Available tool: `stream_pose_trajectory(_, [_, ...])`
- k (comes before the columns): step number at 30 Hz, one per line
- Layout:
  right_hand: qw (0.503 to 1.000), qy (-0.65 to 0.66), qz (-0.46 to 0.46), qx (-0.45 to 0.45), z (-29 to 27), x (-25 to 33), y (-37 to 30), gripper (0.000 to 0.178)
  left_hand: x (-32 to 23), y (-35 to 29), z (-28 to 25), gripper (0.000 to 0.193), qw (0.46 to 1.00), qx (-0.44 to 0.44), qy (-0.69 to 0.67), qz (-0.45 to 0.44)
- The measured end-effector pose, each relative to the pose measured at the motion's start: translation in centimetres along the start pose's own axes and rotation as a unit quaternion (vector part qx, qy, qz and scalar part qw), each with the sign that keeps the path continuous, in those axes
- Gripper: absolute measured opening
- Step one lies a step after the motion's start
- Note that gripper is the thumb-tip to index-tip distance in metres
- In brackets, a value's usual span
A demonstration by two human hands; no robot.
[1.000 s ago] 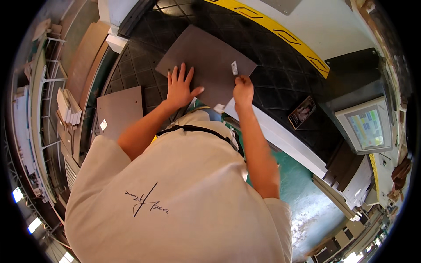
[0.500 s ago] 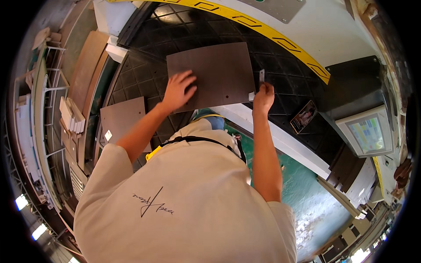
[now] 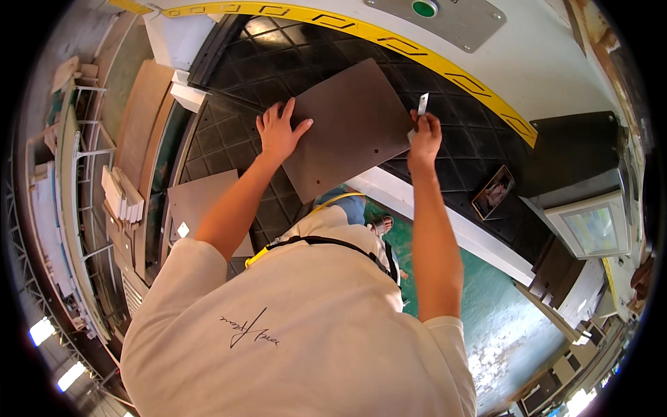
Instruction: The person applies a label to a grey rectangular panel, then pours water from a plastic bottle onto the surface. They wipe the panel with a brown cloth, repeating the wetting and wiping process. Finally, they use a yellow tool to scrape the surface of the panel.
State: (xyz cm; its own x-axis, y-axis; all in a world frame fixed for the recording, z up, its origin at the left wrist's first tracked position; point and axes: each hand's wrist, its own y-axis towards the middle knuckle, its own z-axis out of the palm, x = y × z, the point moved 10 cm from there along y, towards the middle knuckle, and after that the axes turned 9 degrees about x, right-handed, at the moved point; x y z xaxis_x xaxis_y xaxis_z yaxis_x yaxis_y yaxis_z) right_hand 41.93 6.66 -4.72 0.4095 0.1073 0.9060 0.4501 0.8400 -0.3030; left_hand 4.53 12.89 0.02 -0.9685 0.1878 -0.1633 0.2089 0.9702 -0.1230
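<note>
A brown rectangular panel [image 3: 347, 125] with small dark holes lies turned at an angle on the black tiled surface. My left hand [image 3: 279, 133] rests on its left edge, fingers spread. Beside the panel's right corner my right hand [image 3: 425, 141] is closed around a short, flat, silvery strip [image 3: 423, 104], whose end sticks up past the fingers; its exact kind cannot be made out. A pale patch at that corner is partly covered by the right hand.
A second brown panel [image 3: 208, 201] with a white label lies at the left. To the right are a phone-like device [image 3: 494, 192] and a screen [image 3: 590, 228]. A yellow strip [image 3: 389, 43] borders the far side, below a green button [image 3: 424, 8]. Stacked boards [image 3: 121, 194] stand far left.
The panel has rotated counterclockwise, its right end swinging away from me. My left hand has shifted slightly up its left edge. My right hand still holds the strip.
</note>
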Motion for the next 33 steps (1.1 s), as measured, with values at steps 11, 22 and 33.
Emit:
stream_pose_trajectory(11, [0.988,-0.035,0.037,0.146,4.3,-0.7,6.0,0.023,3.4,-10.5,-0.7,0.077,0.985,0.014,-0.1,-0.142])
stream_pose_trajectory(22, [0.742,-0.55,-0.13,0.361,9.8,5.7,6.1,0.013,-12.5,4.4,-2.9,0.021,0.912,-0.111,-0.373,0.129])
stream_pose_trajectory(33, [0.61,-0.609,-0.252,0.439,12.3,5.0,4.7,0.01,-16.3,6.2,0.2,0.009,0.942,-0.112,-0.279,0.151])
